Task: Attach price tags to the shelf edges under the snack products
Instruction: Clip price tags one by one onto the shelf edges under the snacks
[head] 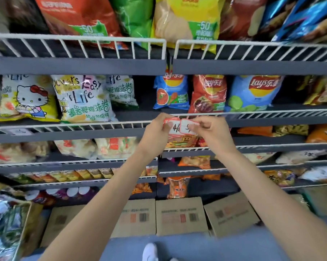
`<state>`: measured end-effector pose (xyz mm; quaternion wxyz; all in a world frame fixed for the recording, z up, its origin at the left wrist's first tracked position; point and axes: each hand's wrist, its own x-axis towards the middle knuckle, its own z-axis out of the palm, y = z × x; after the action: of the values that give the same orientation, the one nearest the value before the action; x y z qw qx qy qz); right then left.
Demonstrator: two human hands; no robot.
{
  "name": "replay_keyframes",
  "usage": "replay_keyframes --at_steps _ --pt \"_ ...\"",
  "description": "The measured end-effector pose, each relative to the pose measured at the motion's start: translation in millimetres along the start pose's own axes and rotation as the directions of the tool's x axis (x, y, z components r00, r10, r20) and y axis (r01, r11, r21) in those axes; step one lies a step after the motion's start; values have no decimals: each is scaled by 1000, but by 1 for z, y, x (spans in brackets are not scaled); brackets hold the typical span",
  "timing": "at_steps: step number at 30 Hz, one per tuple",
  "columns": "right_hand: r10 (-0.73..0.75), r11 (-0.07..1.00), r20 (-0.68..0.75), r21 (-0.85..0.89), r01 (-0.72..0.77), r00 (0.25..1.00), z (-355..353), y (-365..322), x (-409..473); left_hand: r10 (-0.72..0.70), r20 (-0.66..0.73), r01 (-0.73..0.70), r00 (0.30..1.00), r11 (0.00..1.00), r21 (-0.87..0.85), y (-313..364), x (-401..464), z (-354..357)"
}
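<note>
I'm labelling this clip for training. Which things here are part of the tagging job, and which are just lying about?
Part of the job:
left hand
right hand
price tags
shelf edge
Lay's bags

Lying about:
cardboard boxes
Hello Kitty bag
white shoe

Red-bordered white price tag (173, 127) handwritten "4"; other tags' figures unclear. Blue crisp bag (253, 93), red crisp bag (208, 93): "Lay's". White-green snack bag (83, 98): "Easy Life". Yellow crisp bag (187, 19): "-50".
</note>
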<state>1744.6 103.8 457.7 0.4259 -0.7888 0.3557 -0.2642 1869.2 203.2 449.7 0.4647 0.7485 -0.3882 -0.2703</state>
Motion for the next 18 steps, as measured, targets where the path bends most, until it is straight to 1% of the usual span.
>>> replay_keyframes --at_steps 5,8,11,14,18 --pt "53 996 -170 -55 -64 984 -43 38 12 14 -18 -14 1000 1000 5 16 16 35" --pt "82 995 -215 -42 -93 973 -76 57 23 -21 10 21 1000 997 77 32 29 65" --pt "76 996 -174 -39 -84 982 -103 73 38 -72 44 65 996 988 138 47 41 99" --pt "-21 992 -85 -123 10 996 -123 85 46 -109 10 106 994 984 140 54 51 128" --pt "-187 943 -4 -282 179 982 -139 93 53 -163 -34 164 986 986 23 58 54 152"
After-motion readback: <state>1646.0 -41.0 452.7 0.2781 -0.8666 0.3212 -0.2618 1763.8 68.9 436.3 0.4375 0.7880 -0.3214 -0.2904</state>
